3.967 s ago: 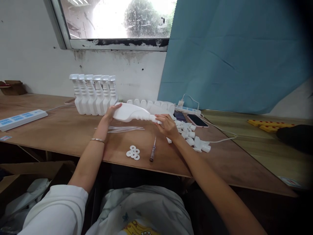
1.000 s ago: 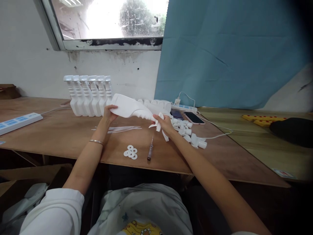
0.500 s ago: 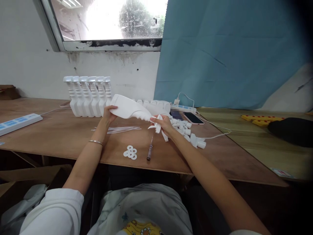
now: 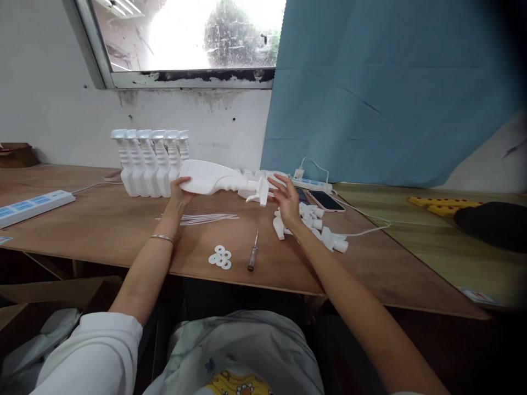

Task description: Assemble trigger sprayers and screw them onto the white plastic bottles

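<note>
A white spray bottle [image 4: 209, 176] lies sideways in the air, its base in my left hand [image 4: 180, 193], whose fingers are wrapped round it. On the bottle's neck sits a white trigger head [image 4: 260, 190], pointing right. Just beyond that head is my right hand [image 4: 287, 200], fingers spread; any fingertip contact with the head is hard to make out. Below, on the table, are a screwdriver [image 4: 252, 258], several white ring washers [image 4: 220, 258] and a bundle of thin white tubes [image 4: 208, 219]. More loose trigger heads [image 4: 317, 222] are piled beside my right wrist.
A row of upright white bottles [image 4: 152, 164] stands at the back left. Power strips [image 4: 37, 207] lie at the left and back right. A phone [image 4: 326, 201] and a white cable [image 4: 366, 227] are to the right. An open box [image 4: 53, 293] sits below the table's left edge.
My right hand has loosened from around the trigger head and opened, moving slightly right and up. The bottle has levelled out, with my left hand still gripping its base.
</note>
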Demonstrator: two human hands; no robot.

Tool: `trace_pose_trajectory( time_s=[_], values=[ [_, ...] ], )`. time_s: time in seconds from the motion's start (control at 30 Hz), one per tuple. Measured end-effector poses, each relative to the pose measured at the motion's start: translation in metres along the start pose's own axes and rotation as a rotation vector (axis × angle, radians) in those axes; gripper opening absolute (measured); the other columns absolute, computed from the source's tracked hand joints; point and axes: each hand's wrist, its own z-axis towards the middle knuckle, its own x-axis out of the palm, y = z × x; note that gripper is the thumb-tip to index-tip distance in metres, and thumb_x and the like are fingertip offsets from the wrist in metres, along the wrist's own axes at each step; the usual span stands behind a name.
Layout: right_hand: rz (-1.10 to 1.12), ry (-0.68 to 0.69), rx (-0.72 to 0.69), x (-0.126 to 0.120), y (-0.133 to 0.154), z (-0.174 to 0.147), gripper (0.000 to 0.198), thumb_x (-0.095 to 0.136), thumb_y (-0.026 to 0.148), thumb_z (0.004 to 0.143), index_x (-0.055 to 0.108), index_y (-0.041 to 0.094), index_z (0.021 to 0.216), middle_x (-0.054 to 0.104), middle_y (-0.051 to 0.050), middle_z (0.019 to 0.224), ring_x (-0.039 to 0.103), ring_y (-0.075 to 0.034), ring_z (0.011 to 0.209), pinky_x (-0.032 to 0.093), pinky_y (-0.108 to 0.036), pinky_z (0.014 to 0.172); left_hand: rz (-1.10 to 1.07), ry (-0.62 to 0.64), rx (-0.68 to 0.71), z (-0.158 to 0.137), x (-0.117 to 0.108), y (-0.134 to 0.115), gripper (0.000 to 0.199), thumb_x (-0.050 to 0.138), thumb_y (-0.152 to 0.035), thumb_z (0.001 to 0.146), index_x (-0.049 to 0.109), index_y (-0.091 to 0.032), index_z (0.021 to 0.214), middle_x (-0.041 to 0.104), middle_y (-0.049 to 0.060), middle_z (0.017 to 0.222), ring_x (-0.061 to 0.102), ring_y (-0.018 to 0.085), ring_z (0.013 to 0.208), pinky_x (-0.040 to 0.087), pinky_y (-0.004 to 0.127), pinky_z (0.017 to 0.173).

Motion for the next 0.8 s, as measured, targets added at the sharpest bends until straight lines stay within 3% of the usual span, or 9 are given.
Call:
trace_pose_trajectory(
  time_s=[0.07, 0.13, 0.23, 0.33, 0.43, 0.57, 0.67, 0.77, 0.8],
  values=[
    [-0.21, 0.082, -0.15, -0.004, -0.001, -0.001, 0.045, 0.059, 0.034, 0.073, 0.051, 0.028, 0.117, 0.045, -0.005, 0.136, 0.054, -0.021, 0.111, 0.048, -0.039, 0.087, -0.018, -0.023, -0.008, 0.0, 0.0, 0.0, 0.049, 0.054, -0.017, 0.052, 0.06, -0.017, 0.101, 0.066, 0.007, 0.099, 0.056, 0.029, 0.106, 0.051, 0.038, 0.085],
    [-0.407, 0.134, -0.279, -0.006, -0.001, -0.003, 0.042, 0.057, 0.032, 0.076, 0.052, 0.027, 0.117, 0.043, -0.005, 0.138, 0.047, -0.022, 0.12, 0.042, -0.041, 0.095, -0.047, -0.04, -0.033, -0.001, 0.002, 0.0, 0.05, 0.054, -0.016, 0.052, 0.059, -0.016, 0.102, 0.066, 0.007, 0.099, 0.057, 0.028, 0.105, 0.052, 0.037, 0.085],
    [-0.589, 0.094, -0.357, -0.007, -0.002, -0.004, 0.027, 0.054, 0.037, 0.079, 0.061, 0.021, 0.1, 0.062, -0.007, 0.115, 0.054, -0.023, 0.108, 0.042, -0.039, 0.093, -0.098, -0.028, -0.066, -0.003, 0.006, 0.0, 0.053, 0.053, -0.014, 0.051, 0.058, -0.015, 0.104, 0.066, 0.007, 0.099, 0.059, 0.028, 0.102, 0.052, 0.037, 0.084],
    [-0.627, -0.013, -0.193, -0.007, -0.002, -0.004, 0.036, 0.05, 0.051, 0.08, 0.056, 0.018, 0.065, 0.065, -0.002, 0.067, 0.062, -0.018, 0.071, 0.047, -0.032, 0.074, -0.131, 0.004, -0.066, -0.005, 0.009, 0.0, 0.057, 0.051, -0.011, 0.049, 0.058, -0.014, 0.105, 0.066, 0.007, 0.097, 0.059, 0.027, 0.1, 0.052, 0.037, 0.083],
    [-0.479, 0.027, 0.027, -0.005, -0.003, -0.002, 0.046, 0.049, 0.061, 0.077, 0.047, 0.02, 0.057, 0.056, 0.002, 0.048, 0.059, -0.015, 0.052, 0.048, -0.028, 0.06, -0.125, 0.008, -0.046, -0.004, 0.008, 0.001, 0.059, 0.049, -0.01, 0.047, 0.058, -0.013, 0.105, 0.067, 0.007, 0.096, 0.059, 0.028, 0.1, 0.052, 0.038, 0.082],
    [-0.264, 0.053, 0.192, -0.004, -0.008, 0.001, 0.049, 0.053, 0.067, 0.069, 0.049, 0.019, 0.058, 0.055, 0.001, 0.048, 0.058, -0.015, 0.045, 0.047, -0.026, 0.047, -0.086, 0.004, -0.06, -0.002, 0.005, 0.003, 0.058, 0.048, -0.011, 0.048, 0.059, -0.012, 0.105, 0.066, 0.008, 0.097, 0.059, 0.029, 0.1, 0.053, 0.04, 0.08],
    [-0.208, 0.074, 0.212, -0.004, -0.01, 0.002, 0.049, 0.054, 0.067, 0.069, 0.05, 0.018, 0.06, 0.056, 0.0, 0.05, 0.057, -0.014, 0.044, 0.048, -0.026, 0.046, -0.052, -0.009, -0.073, -0.003, 0.007, 0.001, 0.056, 0.05, -0.012, 0.051, 0.058, -0.012, 0.106, 0.066, 0.008, 0.099, 0.059, 0.029, 0.1, 0.053, 0.039, 0.081],
    [-0.137, 0.145, 0.12, -0.001, -0.008, -0.001, 0.048, 0.061, 0.062, 0.065, 0.055, 0.019, 0.085, 0.062, -0.001, 0.068, 0.062, -0.017, 0.059, 0.052, -0.03, 0.055, -0.039, -0.022, -0.072, -0.005, 0.012, 0.0, 0.054, 0.05, -0.015, 0.055, 0.058, -0.012, 0.108, 0.066, 0.008, 0.1, 0.059, 0.029, 0.101, 0.053, 0.04, 0.082],
    [-0.123, 0.173, 0.076, 0.0, -0.007, -0.002, 0.056, 0.067, 0.059, 0.061, 0.052, 0.02, 0.098, 0.064, -0.003, 0.08, 0.063, -0.018, 0.068, 0.054, -0.031, 0.06, -0.042, -0.02, -0.07, -0.006, 0.013, 0.0, 0.053, 0.05, -0.015, 0.056, 0.057, -0.012, 0.109, 0.066, 0.009, 0.1, 0.059, 0.029, 0.102, 0.053, 0.04, 0.083]
  ],
)
